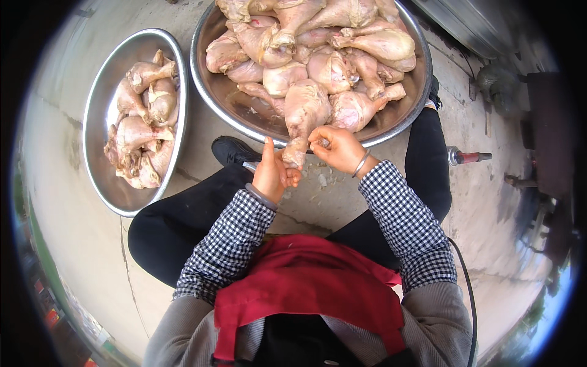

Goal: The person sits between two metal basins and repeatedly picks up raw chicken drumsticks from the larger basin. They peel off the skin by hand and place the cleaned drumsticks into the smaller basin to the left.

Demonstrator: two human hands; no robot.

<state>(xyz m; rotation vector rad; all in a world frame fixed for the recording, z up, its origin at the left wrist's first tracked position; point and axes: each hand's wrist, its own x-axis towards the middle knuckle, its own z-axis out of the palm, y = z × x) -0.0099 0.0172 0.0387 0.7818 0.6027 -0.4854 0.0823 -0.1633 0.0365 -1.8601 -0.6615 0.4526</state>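
Note:
A large chicken drumstick (pixel 306 110) leans over the near rim of a wide metal basin (pixel 235 116), its thin end pointing toward me. My left hand (pixel 271 172) is closed around that thin end from the left and below, with the thumb up. Close against the right side of the same end, my right hand (pixel 338 148) has thumb and fingers pinched together. What lies in that pinch, if anything, is too small to make out. Many more raw drumsticks (pixel 330 70) are heaped in the basin behind.
On the left stands a smaller metal basin (pixel 101 122) with several drumsticks (pixel 137 134) in it. A red-handled tool (pixel 469 156) lies on the concrete floor (pixel 489 208) at the right. Pale scraps (pixel 324 178) dot the ground below my hands. My legs spread either side.

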